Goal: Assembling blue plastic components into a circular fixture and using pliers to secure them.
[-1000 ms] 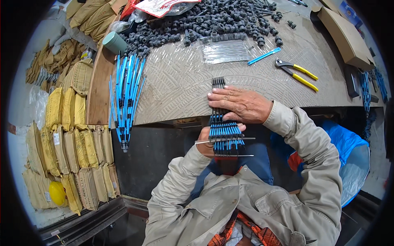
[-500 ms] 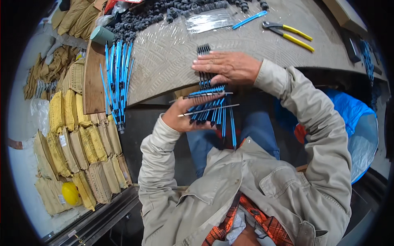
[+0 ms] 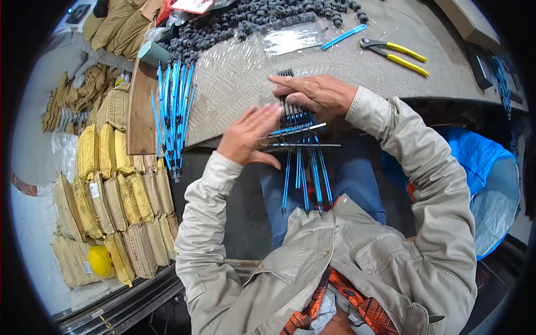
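My right hand (image 3: 324, 94) is closed over the far, black part of a row of thin blue-and-black rods (image 3: 306, 162) at the table's near edge; its palm side is hidden. Several blue lengths hang toward my lap. Two narrow metal strips (image 3: 326, 145) lie crosswise over the row. Beside the strips, on the left, my left hand (image 3: 245, 135) is open, fingers stretched out and slightly blurred, holding nothing. Whether its fingertips touch the rods I cannot tell.
On the table (image 3: 234, 84) lie yellow-handled pliers (image 3: 399, 54), a blue tool (image 3: 344, 37), a clear packet (image 3: 291, 39) and black ribbed parts (image 3: 223, 28). Blue rods (image 3: 176, 106) overhang the left edge by a green cup (image 3: 153, 54). Packed bags (image 3: 106, 201) stand left; a blue bag (image 3: 480, 162) right.
My left hand has let go of the rods and opened, its fingers swinging up toward the table. My right hand has turned and closed on the row. The blue lengths hang more spread.
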Demonstrator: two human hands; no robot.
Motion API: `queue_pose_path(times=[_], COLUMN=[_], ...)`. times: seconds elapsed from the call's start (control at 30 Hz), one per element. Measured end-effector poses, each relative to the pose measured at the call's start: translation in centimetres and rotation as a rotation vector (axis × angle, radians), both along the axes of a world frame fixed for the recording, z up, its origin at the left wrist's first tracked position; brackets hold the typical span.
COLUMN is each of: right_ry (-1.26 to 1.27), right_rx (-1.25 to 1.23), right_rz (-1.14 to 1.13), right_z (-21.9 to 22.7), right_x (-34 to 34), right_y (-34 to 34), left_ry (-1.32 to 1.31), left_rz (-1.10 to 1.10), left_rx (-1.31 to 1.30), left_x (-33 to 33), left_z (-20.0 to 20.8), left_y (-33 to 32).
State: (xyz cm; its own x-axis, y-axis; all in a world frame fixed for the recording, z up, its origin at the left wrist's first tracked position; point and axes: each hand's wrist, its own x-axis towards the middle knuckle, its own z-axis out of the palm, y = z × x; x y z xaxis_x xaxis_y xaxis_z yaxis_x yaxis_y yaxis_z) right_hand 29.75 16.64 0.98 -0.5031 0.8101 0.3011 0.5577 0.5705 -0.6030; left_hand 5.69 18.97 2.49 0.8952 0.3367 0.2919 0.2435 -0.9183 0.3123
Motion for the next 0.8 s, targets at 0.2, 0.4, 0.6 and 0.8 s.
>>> queue_pose_path(times=[0.2, 0.4, 0.6, 0.8], right_ry=[0.121, -0.581, -0.561, -0.471], right_rx=[-0.168, 0.342, 0.257, 0.447], right_rz=[-0.073, -0.355, -0.341, -0.367], right_z=[2.1, 3.9, 3.9, 4.0], right_x=[1.1, 5.0, 4.5, 4.4], right_y=[4.1, 12.0, 14.1, 13.1], left_ry=[0.225, 0.167, 0.097, 0.074], left_rz=[-0.089, -0.112, -0.122, -0.1], left_rx=[0.305, 0.37, 0.274, 0.304], left_x=[3.0, 3.7, 3.6, 3.7], left_z=[-0.7, -1.3, -1.4, -1.8], left_y=[1.3, 1.8, 2.0, 2.0])
